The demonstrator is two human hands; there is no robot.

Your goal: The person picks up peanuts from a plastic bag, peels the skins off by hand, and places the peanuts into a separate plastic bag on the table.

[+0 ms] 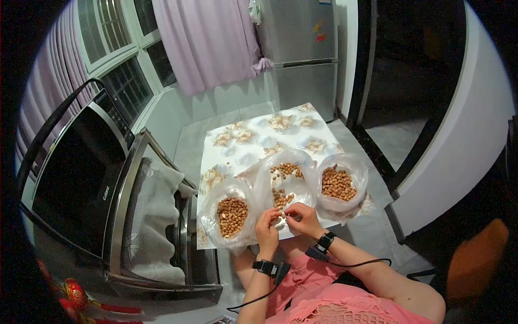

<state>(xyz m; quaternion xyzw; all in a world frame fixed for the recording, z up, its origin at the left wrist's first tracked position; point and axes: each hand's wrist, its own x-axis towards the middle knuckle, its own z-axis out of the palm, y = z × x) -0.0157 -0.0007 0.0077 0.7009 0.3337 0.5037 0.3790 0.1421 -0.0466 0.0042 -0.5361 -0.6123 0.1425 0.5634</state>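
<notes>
Three clear plastic bags stand open on a floral-covered table (253, 125). The left bag (208, 208) and the right bag (360, 174) hold many brown peanuts. In the middle bag (268, 162) there are fewer peanuts (287, 170), in two loose groups. My left hand (267, 225) and my right hand (304, 220) meet at the near edge of the middle bag. Fingertips of both hands pinch a small, pale-and-brown peanut between them. Each wrist wears a black strap with a cable.
A microwave (75, 178) rests on a metal rack (121, 205) at the left, with a white cloth (154, 221) hanging below. Behind the table stands a grey refrigerator (305, 38). A dark doorway (410, 81) is at the right.
</notes>
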